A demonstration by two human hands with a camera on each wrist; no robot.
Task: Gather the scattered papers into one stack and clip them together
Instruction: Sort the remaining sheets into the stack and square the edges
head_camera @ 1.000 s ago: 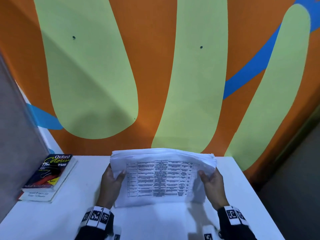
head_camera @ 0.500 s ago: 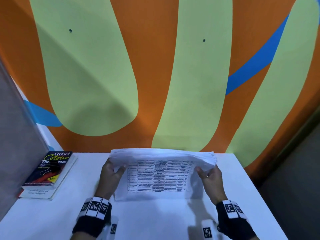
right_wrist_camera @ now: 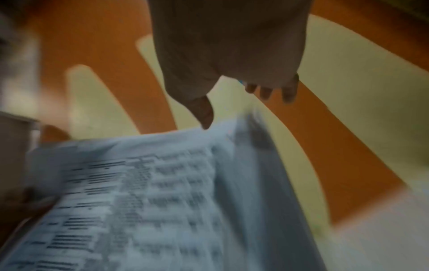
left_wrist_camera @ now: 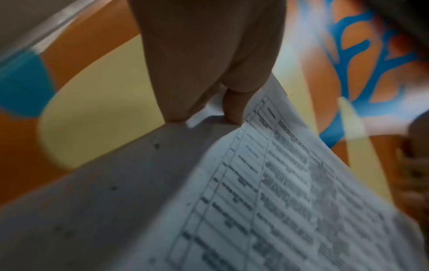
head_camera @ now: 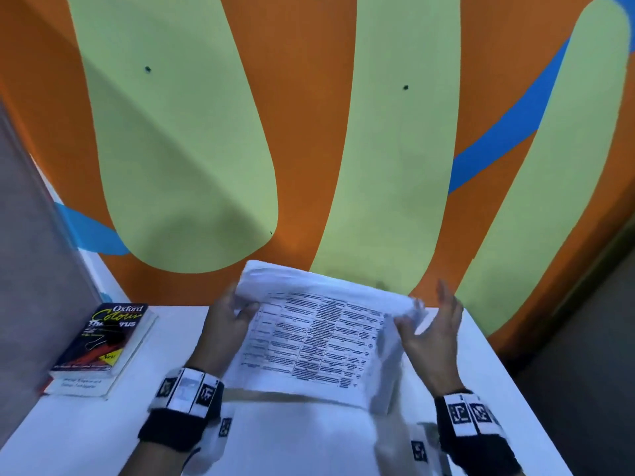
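Holding the paper stack [head_camera: 319, 341] upright above the white table [head_camera: 103, 424], I saw my left hand [head_camera: 225, 326] pinch its left edge while my right hand [head_camera: 431, 333] lay open-fingered against the right edge, long axis running left-right.

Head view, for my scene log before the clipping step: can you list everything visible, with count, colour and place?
Paper stack: one, white sheets with a printed table on top, held tilted above the table's middle.
Table: one, white, against the wall.
Books: two stacked, dark Oxford cover on a white one, table's left side.
Clips: dark shapes on the top book, count unclear.
Wall: orange with pale green and blue shapes.
Left hand: grips the stack's left edge.
Right hand: fingers spread open at the stack's right edge.
Wristbands: two, black and white, one per wrist.
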